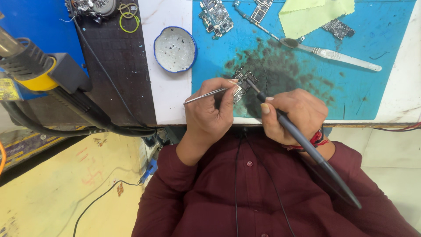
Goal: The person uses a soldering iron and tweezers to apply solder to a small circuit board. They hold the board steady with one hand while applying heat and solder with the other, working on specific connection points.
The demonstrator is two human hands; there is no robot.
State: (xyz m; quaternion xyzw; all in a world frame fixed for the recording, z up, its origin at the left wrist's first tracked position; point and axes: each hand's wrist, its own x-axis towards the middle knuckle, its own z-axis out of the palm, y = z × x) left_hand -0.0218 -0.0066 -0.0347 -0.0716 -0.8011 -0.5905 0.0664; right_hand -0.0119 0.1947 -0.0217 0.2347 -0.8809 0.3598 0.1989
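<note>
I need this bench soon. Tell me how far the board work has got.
Done: nothing shows as finished. In hand: left hand holds tweezers and right hand a dark iron, both at the small board on the blue mat. Left: three more boards wait further back.

A white workbench top (169, 94) carried a stained blue rubber mat (372, 87), a dark ribbed mat (118, 74), and a round blue-rimmed tin lid (175, 49).

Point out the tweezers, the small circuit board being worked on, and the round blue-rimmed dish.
tweezers (206, 94), head view, mid shaft.
small circuit board (242, 75), head view, upper edge.
round blue-rimmed dish (175, 49), head view, inner wall.
</note>
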